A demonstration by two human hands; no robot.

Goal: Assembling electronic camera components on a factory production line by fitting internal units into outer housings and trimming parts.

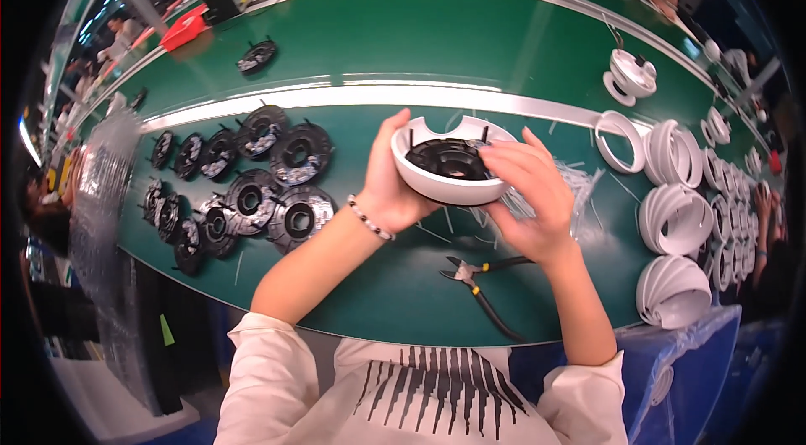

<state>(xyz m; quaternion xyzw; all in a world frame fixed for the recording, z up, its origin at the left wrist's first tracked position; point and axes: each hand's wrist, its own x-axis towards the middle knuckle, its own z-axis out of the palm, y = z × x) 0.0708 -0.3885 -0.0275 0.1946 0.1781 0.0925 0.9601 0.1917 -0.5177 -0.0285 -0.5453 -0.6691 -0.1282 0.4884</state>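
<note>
A white round bowl-like housing [449, 185] with a notch in its rim is held up over the green bench. Inside it sits a black round part [438, 155] with a hole in the middle and upright posts. My left hand [390, 180] wraps the housing's left side, thumb up along the rim. My right hand [533, 193] grips the right side, its fingertips on the black part and the thumb below. Under my hands lies a pair of cutting pliers [470, 270] with black and yellow handles, jaws apart.
Several black round parts [252, 197] carrying small components cover the bench's left. White rings and housings [674, 218] stand stacked at the right. Loose pale strips [579, 185] are scattered beside my right hand. Farther back stand a white assembly [631, 75] and a red tray [183, 28].
</note>
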